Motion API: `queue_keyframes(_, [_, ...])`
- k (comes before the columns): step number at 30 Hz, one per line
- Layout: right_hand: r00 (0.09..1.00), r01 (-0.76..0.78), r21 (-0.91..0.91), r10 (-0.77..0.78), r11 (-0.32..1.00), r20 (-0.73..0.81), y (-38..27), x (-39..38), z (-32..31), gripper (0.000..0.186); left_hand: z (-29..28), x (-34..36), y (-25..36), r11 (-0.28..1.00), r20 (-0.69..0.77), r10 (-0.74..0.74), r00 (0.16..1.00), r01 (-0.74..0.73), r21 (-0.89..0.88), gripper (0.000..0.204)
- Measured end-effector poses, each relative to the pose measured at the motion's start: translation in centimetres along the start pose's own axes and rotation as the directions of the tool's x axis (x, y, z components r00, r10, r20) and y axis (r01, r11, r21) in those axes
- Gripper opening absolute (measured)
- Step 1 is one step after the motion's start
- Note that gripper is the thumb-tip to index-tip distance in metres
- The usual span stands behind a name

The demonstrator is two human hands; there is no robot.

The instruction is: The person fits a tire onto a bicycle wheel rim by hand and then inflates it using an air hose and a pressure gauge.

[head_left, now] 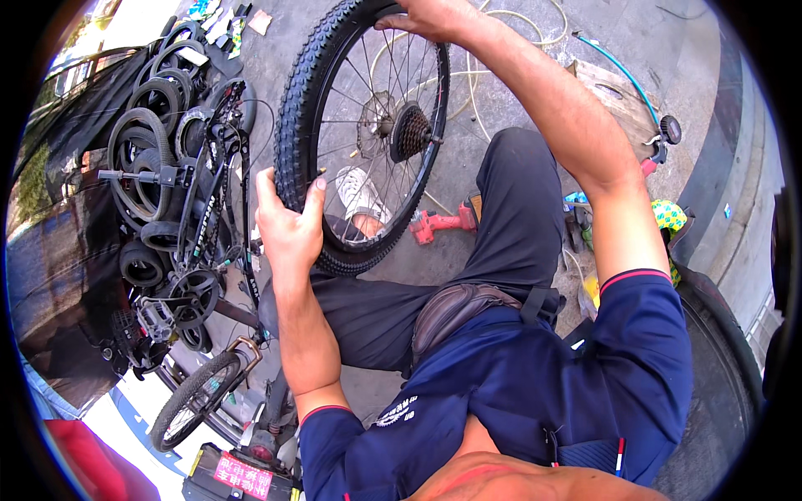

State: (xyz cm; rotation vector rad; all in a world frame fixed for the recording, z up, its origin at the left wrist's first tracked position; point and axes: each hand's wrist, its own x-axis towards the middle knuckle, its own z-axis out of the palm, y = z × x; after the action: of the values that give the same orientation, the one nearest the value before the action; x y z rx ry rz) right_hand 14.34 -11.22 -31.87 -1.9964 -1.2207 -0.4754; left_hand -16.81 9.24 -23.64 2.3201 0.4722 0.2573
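Observation:
A bicycle wheel point(296, 108) with a black knobbly tire stands tilted in front of me, between my two hands. My left hand point(288, 221) is closed round the tire at the lower left, its thumb on the side by the rim. At the top right, my right hand point(430, 18) grips the tire and rim; part of it runs out of the picture. A cassette of dark sprockets point(411, 132) sits at the hub, with a disc rotor point(376, 115) behind it. My white shoe point(359, 190) shows through the spokes.
A red power drill point(443, 222) lies on the ground by my knee. A pale hose point(476, 92) coils beyond the wheel. A bicycle frame point(213, 192) and several old tires point(138, 138) crowd the left. At right are a wooden board point(614, 96) and a gauge point(670, 129).

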Motion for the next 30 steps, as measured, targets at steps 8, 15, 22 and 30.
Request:
queue_keyframes(8, [0.992,0.1,-0.044,-0.096,0.994,0.078,-4.1,0.2,-1.0,0.028,-1.5,0.1,-0.6,0.998,0.028,0.011,1.0,-0.013,0.058,0.052])
queue_keyframes(15, [0.835,-0.263,0.416,-0.011,0.871,0.551,-3.4,5.0,-3.4,0.053,-0.1,5.4,6.5,0.839,0.089,0.296,0.951,-0.303,0.452,0.053])
queue_keyframes(22, [0.622,-0.602,0.55,-0.092,0.579,0.778,-1.2,4.8,-3.2,0.043,2.2,7.2,7.5,0.848,0.102,0.189,0.977,-0.215,0.485,0.033])
queue_keyframes(30, [0.855,-0.24,0.482,-0.051,0.842,0.516,-2.0,2.6,-1.7,0.046,3.2,7.2,5.2,0.803,0.04,0.403,0.914,-0.374,0.463,0.028])
